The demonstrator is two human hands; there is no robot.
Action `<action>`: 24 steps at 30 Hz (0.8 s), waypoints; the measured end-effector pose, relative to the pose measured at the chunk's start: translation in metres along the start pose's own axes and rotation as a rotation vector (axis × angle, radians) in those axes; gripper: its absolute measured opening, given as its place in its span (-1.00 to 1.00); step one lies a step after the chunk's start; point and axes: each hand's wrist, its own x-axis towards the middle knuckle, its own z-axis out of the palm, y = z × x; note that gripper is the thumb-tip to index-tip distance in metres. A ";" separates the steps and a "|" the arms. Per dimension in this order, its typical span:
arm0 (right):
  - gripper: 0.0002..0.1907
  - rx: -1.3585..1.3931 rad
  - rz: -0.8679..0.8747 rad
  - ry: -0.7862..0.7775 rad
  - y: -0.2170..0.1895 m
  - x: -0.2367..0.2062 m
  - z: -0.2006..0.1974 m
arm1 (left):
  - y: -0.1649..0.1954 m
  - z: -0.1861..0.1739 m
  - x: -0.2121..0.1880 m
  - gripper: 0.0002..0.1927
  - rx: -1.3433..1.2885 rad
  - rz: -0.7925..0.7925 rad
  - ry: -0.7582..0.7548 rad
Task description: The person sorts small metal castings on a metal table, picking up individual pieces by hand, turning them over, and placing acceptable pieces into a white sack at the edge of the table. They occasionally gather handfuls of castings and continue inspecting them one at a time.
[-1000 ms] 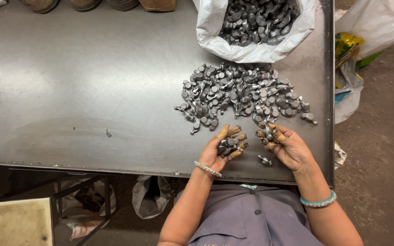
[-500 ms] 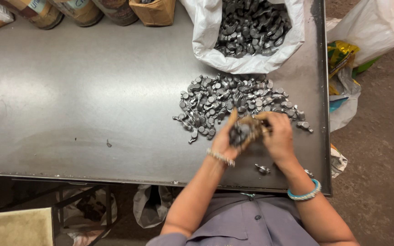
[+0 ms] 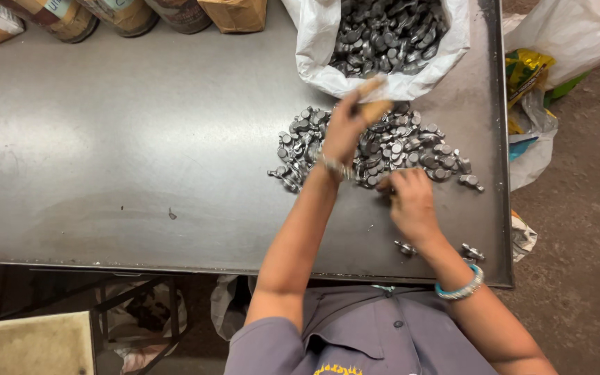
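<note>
Reaching my left hand (image 3: 347,128) toward the far bag (image 3: 317,48), grip blurred, cannot tell; right hand (image 3: 411,205) curled on the pile (image 3: 411,146).

left hand (image 3: 347,128) stretched forward, blurred, right hand (image 3: 411,201) palm down, fingers curled

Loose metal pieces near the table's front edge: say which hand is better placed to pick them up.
Right. The right hand rests on the table close to the loose metal pieces, while the left hand is stretched out toward the white bag.
</note>
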 end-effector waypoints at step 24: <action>-0.68 0.333 0.137 -0.069 -0.005 -0.057 -0.024 | -0.064 -0.016 -0.209 -0.67 -0.505 -0.541 0.132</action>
